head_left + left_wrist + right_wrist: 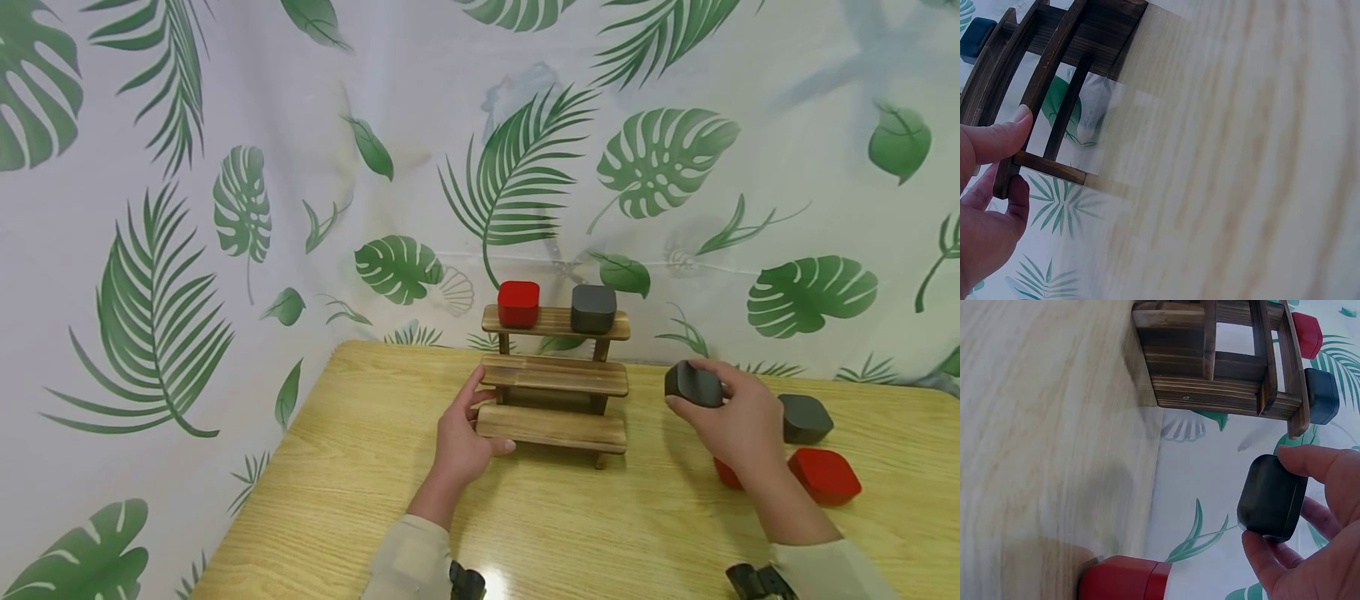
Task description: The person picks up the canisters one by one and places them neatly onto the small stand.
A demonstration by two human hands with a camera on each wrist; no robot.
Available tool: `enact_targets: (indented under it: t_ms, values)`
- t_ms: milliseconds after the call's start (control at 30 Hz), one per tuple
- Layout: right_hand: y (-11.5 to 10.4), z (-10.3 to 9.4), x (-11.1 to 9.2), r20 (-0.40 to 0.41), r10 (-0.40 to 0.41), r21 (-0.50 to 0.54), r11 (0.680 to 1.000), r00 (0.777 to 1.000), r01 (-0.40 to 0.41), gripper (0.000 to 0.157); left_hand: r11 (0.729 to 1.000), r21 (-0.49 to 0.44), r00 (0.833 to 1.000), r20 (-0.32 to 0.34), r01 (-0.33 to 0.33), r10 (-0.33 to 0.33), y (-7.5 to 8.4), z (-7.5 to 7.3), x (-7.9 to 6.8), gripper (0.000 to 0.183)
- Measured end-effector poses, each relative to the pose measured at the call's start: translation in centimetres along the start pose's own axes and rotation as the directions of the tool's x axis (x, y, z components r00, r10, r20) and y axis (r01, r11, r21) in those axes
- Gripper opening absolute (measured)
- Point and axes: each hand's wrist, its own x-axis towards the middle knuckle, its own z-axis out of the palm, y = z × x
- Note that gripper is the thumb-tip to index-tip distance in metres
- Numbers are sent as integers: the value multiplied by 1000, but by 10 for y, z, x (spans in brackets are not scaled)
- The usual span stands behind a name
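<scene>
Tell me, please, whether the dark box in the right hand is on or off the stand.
Off: the right hand holds the dark box beside the three-tier wooden stand, with a gap between them.

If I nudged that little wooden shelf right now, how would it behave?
The shelf would probably move stiffly, as one piece, since it looks built of wooden boards. It seems fairly light, with open gaps between them. A hard push might shift the red box and gray box standing on its top step.

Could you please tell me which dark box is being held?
The dark box in the right hand; another sits on the top shelf, the third on the table.
</scene>
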Motion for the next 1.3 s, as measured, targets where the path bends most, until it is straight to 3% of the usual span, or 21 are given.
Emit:
enact_targets:
  t_ms: [667,1300]
  values:
    - [-19,-1,1,16,-10,27,1000,1000,10,63,1000,-6,1000,7,-1,1,-1,0,0,112]
    - [-36,6,2,8,-87,69,994,996,86,63,1000,-2,1000,1,13,-13,-3,0,1,114]
